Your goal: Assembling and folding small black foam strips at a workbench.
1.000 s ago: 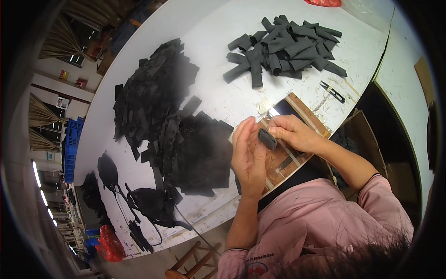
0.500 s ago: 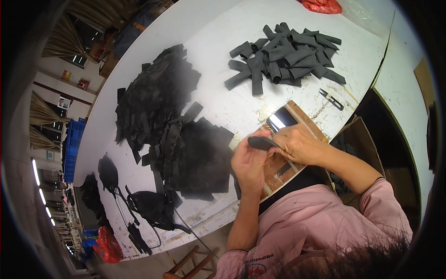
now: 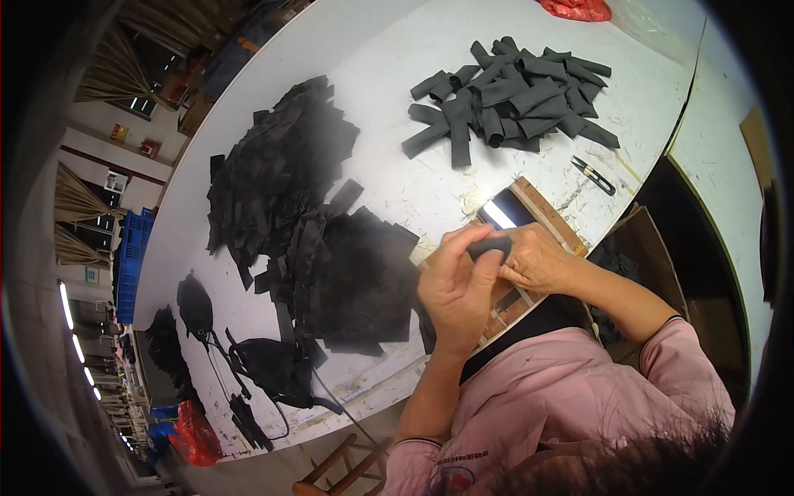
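Note:
A small dark grey fabric piece, folded or tube-like, is held between my two hands above a wooden block with a shiny metal plate. My left hand pinches it between thumb and fingers. My right hand is closed at the piece's right end, its fingertips partly hidden. Beyond the block lies a heap of similar dark grey fabric tubes. Thread snips rest on the white table to the right of the block.
Large piles of black fabric pieces cover the left of the table. A black bag-like item with straps lies near the front left. Red plastic bags sit at the edge. An open cardboard box stands by my right arm.
My left hand has shifted slightly right, closer to my right hand. The fabric piece has turned and now shows less of its length, with the left thumb over it.

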Demonstrator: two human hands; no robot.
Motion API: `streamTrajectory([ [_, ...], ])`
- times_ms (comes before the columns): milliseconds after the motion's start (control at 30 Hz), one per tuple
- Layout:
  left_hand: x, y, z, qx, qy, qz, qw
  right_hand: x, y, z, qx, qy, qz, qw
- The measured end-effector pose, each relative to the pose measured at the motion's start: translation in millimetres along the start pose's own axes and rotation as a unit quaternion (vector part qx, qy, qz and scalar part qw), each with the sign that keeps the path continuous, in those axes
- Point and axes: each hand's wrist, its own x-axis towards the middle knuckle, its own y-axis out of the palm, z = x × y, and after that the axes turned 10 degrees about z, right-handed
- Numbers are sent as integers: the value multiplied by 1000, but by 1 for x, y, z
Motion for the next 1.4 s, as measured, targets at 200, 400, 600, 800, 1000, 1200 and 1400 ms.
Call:
streamTrajectory([
  [200,0,-14,-6,-225,62,-63,970,9,-30,17,-51,-26,14,998],
  [400,-6,-22,8,-254,38,-52,965,13,-8,2,-37,-19,35,999],
  [600,-13,-28,8,-158,19,-113,981,16,-24,17,-77,-64,33,994],
  [800,-64,-52,35,99,-152,-208,961,78,-103,-3,271,110,-136,947],
  [1000,-111,-64,57,336,-275,-195,880,-10,-25,-12,168,204,-273,925],
  [1200,-84,-82,85,500,-307,-193,787,-62,37,15,265,278,-60,922],
  [1400,-70,-108,92,423,-360,-173,814,-50,55,34,211,184,38,959],
])
